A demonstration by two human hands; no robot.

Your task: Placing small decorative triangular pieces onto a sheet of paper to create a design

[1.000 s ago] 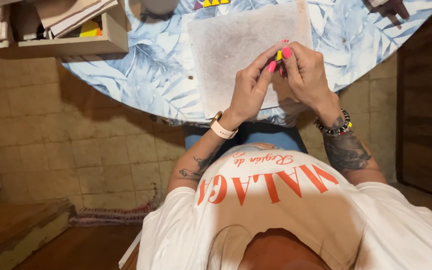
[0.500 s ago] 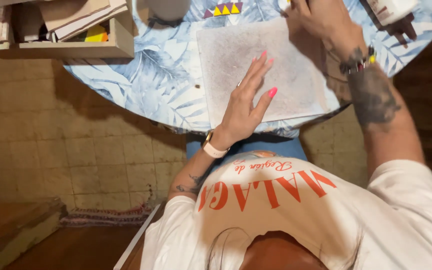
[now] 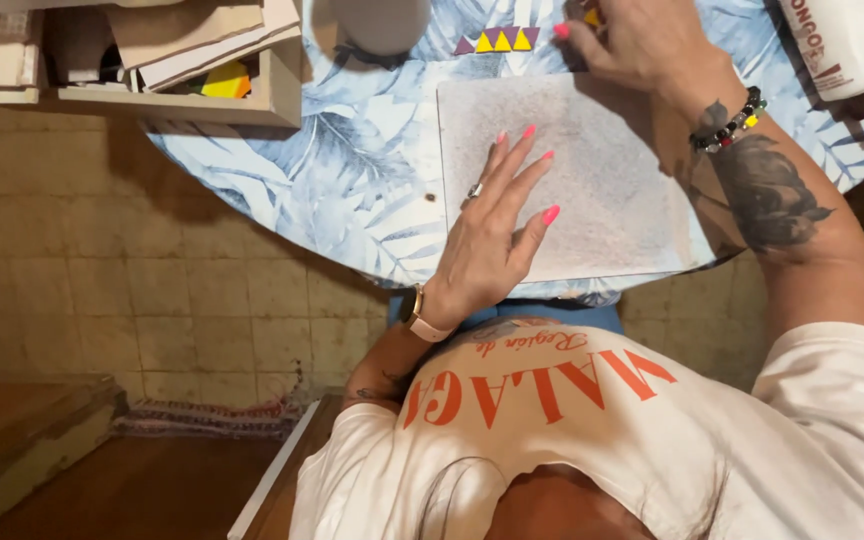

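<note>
1. On the table's near edge, your left hand (image 3: 487, 245) lies flat, fingers spread, on the grey mat (image 3: 592, 190).
2. Your right hand (image 3: 642, 45) pinches a small yellow piece (image 3: 592, 15) beyond the mat's far edge.
3. Just beside it, triangles (image 3: 497, 40) sit in a row.

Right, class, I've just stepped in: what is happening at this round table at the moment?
A person sits at a round table with a leaf-patterned cloth. The left hand lies flat, fingers spread, on a pale grey textured sheet. The right hand reaches to the far edge of the sheet, beside a row of small purple and yellow triangles; it appears to pinch a small yellow piece, mostly hidden. A white bottle stands to the right.
</note>
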